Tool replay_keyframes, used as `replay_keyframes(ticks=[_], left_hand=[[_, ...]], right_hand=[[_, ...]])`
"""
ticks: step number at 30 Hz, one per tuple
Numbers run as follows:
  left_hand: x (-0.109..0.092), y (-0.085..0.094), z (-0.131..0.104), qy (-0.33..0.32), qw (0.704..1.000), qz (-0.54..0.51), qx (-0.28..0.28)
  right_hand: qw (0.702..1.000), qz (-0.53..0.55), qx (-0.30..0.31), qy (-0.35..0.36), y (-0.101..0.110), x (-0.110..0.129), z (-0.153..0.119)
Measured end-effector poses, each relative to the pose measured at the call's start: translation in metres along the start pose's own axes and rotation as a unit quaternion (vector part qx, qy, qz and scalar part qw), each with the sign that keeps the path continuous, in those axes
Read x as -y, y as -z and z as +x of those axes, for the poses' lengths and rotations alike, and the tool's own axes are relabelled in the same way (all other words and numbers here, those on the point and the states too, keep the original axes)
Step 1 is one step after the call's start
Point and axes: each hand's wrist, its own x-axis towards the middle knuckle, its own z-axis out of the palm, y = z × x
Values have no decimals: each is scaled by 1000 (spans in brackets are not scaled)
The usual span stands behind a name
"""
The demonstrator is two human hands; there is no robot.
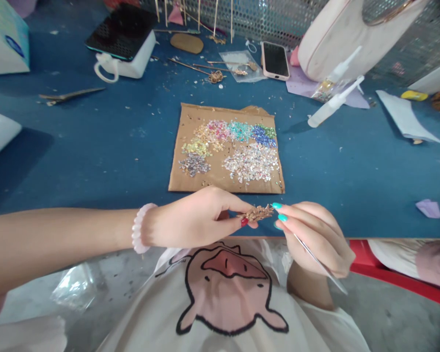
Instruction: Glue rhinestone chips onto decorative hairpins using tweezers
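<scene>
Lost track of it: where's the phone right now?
Head view, upper right of centre: the phone lies on the blue table, just left of the white handbag.

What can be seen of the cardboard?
The cardboard is brown, flat and roughly rectangular, its far edge ragged. It lies on the blue table, bearing small shiny chips grouped by colour: silvery white, grey, yellow, orange, pink, turquoise, blue, green. The left hand is by its near edge; contact is unclear.
</scene>
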Motion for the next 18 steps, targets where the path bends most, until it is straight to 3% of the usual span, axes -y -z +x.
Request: replay_keyframes(ticks=[3,10,18], left_hand=[[0,0,1,-5,1000,1,-1],[1,0,1,-29,1000,8,-3],[2,3,2,-19,1000,3,14]], right_hand=[[999,35,-34,13,-2,-4,3],[998,67,-1,18,-1,-6,6],[997,62,-30,-39,-8,-1,-3]])
